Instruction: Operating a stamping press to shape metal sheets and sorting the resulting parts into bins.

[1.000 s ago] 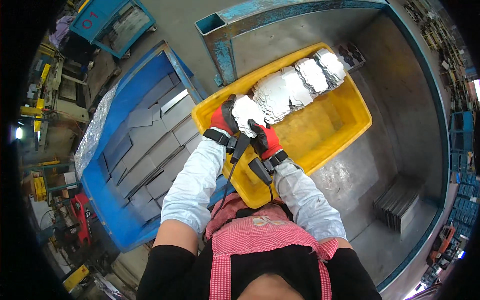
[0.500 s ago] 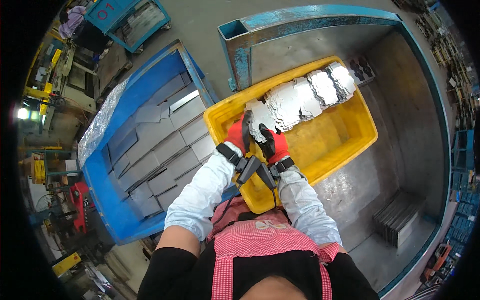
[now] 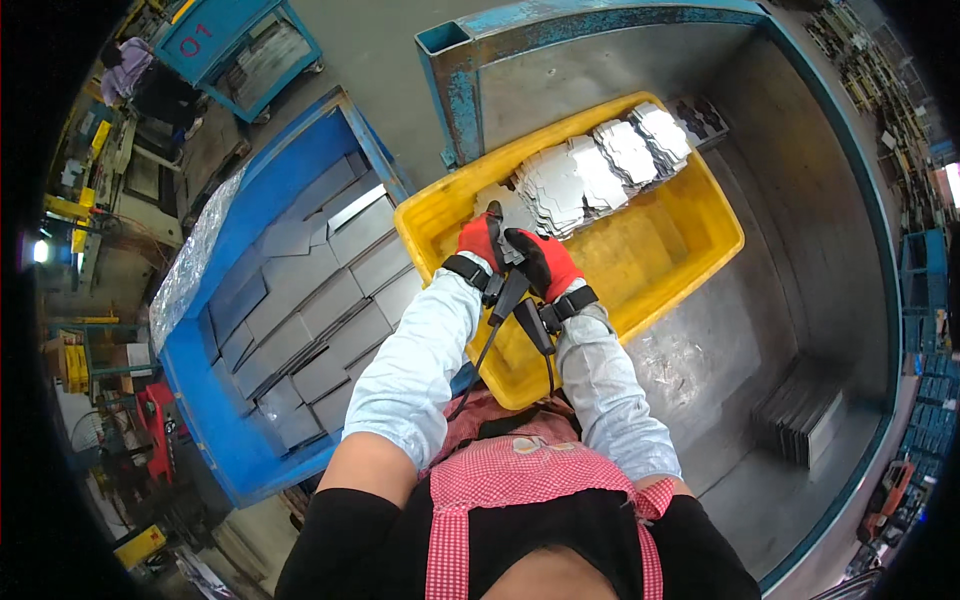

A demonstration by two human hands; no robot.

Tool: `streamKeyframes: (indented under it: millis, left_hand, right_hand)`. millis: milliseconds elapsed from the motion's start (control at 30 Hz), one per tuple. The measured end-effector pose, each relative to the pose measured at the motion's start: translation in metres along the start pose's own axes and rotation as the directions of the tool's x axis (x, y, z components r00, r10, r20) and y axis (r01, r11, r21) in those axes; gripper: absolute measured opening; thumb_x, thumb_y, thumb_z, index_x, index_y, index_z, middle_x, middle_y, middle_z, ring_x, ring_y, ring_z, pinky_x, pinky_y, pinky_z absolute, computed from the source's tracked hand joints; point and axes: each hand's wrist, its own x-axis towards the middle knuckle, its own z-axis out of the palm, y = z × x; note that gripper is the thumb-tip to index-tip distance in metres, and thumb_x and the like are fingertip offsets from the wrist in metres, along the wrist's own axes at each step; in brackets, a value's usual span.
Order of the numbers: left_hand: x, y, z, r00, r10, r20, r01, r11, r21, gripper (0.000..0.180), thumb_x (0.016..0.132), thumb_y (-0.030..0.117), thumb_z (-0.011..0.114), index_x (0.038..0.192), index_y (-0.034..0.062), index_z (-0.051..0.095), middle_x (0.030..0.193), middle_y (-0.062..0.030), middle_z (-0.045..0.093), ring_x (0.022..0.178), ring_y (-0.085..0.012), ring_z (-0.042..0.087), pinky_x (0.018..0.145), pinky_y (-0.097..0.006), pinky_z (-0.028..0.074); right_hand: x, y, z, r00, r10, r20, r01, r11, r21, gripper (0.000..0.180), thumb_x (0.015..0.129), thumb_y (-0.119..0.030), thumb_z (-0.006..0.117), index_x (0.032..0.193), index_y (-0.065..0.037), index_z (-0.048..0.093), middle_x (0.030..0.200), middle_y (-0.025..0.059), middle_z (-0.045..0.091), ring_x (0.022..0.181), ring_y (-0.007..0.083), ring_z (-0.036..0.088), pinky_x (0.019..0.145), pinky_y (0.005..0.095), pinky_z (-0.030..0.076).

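Observation:
A yellow plastic bin [image 3: 690, 270] holds a row of shiny cut metal plates [image 3: 560, 190] with notched edges, stacked along its far side. At the row's left end my left hand [image 3: 482, 240], in a red glove with black fingers, is closed at the left edge of a small stack of metal plates [image 3: 508, 207]. My right hand [image 3: 545, 264], gloved the same way, grips that stack's near right edge, its fingers bent. The gloves partly hide the stack. Black straps with small dark devices sit on both wrists.
To the left, a blue crate [image 3: 205, 400] contains layers of flat grey metal sheets [image 3: 300, 290]. The bin sits inside a large metal container with a blue rim [image 3: 620, 18]. Thin plates [image 3: 800, 412] stand at its lower right. A person [image 3: 145, 80] and a blue cart [image 3: 235, 50] are far left.
My hands have come closer together at the left end of the row, and the right hand has turned inward over the stack's near edge. The whole view has shifted slightly.

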Motion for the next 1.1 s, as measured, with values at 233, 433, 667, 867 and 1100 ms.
streamKeyframes:
  millis: [233,433,667,867,1100]
  left_hand:
    - [0.021,-0.042,0.064,0.891,-0.453,-0.020,0.284,0.593,-0.754,0.053,0.078,0.047,0.055,0.106,0.0019,0.048,0.077,-0.0124,0.057,0.070,-0.0244,0.053,0.062,-0.039,0.045]
    - [0.010,-0.020,0.028,0.995,-0.103,0.006,0.103,0.984,-0.143,0.056,0.086,0.050,0.044,0.110,-0.0003,0.048,0.091,-0.0178,0.061,0.081,-0.0290,0.060,0.071,-0.037,0.048]
    - [0.004,-0.027,0.040,0.959,-0.259,-0.114,0.137,0.778,-0.613,0.034,0.090,0.035,0.042,0.089,0.0044,0.056,0.072,-0.0105,0.059,0.068,-0.0242,0.060,0.062,-0.036,0.047]
    - [0.017,-0.036,0.054,0.978,0.012,-0.210,-0.036,0.993,-0.109,0.043,0.093,0.040,0.033,0.100,0.0040,0.055,0.084,-0.0113,0.062,0.078,-0.0242,0.062,0.070,-0.036,0.048]
    - [0.027,-0.080,0.073,0.970,-0.021,-0.242,-0.093,0.889,-0.448,0.052,0.096,0.042,0.019,0.103,0.0035,0.054,0.096,-0.0139,0.063,0.090,-0.0267,0.061,0.081,-0.037,0.046]
  right_hand:
    - [-0.012,-0.080,-0.075,0.904,0.425,0.038,-0.260,0.477,0.840,0.044,0.083,-0.008,0.057,0.125,-0.006,0.045,0.126,0.0120,0.045,0.111,0.0221,0.048,0.087,0.0340,0.045]
    - [-0.036,-0.028,-0.039,0.596,0.625,0.504,-0.460,-0.248,0.853,0.051,0.083,-0.028,0.057,0.130,-0.023,0.039,0.129,0.0071,0.034,0.110,0.0245,0.037,0.088,0.0440,0.037]
    - [0.006,-0.037,0.025,0.850,0.442,0.287,-0.195,-0.242,0.950,0.055,0.085,-0.044,0.053,0.126,-0.008,0.045,0.120,0.0053,0.054,0.107,0.0206,0.052,0.094,0.0335,0.039]
    - [0.009,-0.008,0.024,0.855,0.427,0.293,-0.152,-0.333,0.930,0.047,0.086,-0.039,0.052,0.123,-0.009,0.048,0.114,0.0059,0.057,0.101,0.0217,0.056,0.090,0.0347,0.044]
    - [0.016,-0.049,0.016,0.836,0.518,0.178,-0.149,-0.098,0.984,0.042,0.087,-0.035,0.053,0.119,-0.008,0.051,0.111,0.0070,0.059,0.099,0.0211,0.056,0.087,0.0338,0.045]
